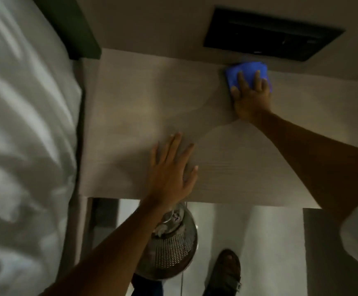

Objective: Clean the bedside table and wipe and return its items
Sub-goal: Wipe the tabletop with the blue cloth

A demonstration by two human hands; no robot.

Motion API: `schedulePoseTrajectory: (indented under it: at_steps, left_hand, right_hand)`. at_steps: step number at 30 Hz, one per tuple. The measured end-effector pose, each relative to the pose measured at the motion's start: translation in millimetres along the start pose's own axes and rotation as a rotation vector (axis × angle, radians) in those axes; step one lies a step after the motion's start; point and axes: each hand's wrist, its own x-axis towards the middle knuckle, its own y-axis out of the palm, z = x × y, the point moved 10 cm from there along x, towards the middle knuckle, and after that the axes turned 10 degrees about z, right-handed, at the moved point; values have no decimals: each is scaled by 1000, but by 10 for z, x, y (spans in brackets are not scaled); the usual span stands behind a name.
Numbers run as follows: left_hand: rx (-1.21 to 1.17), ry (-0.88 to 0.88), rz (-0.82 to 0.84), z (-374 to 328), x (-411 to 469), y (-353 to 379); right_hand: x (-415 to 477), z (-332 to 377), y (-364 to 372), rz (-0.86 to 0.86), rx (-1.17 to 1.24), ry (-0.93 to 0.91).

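Head view, looking straight down on a pale wood-grain bedside table top (135, 116). Person's right hand (251, 95) is pressed flat on a folded bright-blue cleaning cloth (245, 70), fingers spread over it, palm down — cloth sits at the far right part of the top, right against the beige wall (152, 22). Right forearm runs in from the lower right across the table. Left hand (171, 169) lies open and flat on the near edge of the table, fingers splayed wide, holding nothing, well apart from the cloth.

A black rectangular panel (272, 34) is set in the wall just above the cloth; detail on it is too dark to read. White rumpled bedding (24, 135) fills the left side, beside the table, with a dark green headboard edge (67, 24) at the top left.

Below the table's near edge — a round perforated metal wastebasket (169, 251) on the light floor (270, 242), partly hidden by the left forearm, with crumpled pale scraps inside. A brown shoe (227, 272) shows just right of the basket. Frame is motion-blurred and dim.
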Motion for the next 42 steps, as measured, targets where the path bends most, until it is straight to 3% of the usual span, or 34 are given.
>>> schedulePoseTrajectory:
  at_steps: [3, 6, 12, 15, 21, 24, 26, 30, 35, 38, 42]
  left_hand:
    - [121, -204, -94, 507, -243, -161]
    - [140, -323, -60, 790, -669, 37]
    - [114, -201, 20, 908, -830, 307]
    - [111, -144, -9, 910, -909, 325]
    - [120, -151, -14, 897, -931, 283]
    - [115, -147, -18, 848, -912, 241]
    - [77, -157, 6, 830, -931, 240]
    - [-13, -249, 16, 827, -1287, 289]
    - [-67, -280, 88, 796, -1490, 391]
    - [-58, -271, 99, 749, -1505, 360]
    - [33, -221, 173, 567, -1470, 373]
  right_hand:
    - [19, 670, 24, -2, 85, -30]
    - [-42, 1290, 216, 29, 46, -135]
    - [-368, 2274, 478, 85, -21, -432]
    - [-919, 1790, 562, 0, 18, -398]
    - [-1341, -703, 183, -103, 31, 236]
    - [-1354, -836, 148, -69, 127, 425]
    - [-1248, -391, 304, -32, 116, 352]
    - [-1087, 972, 651, 38, 37, -32]
    - [-1948, 2149, 1134, 56, -50, -434]
    - [-2444, 1924, 1353, 65, -136, -473]
    - [-2699, 811, 1209, 44, -98, -265]
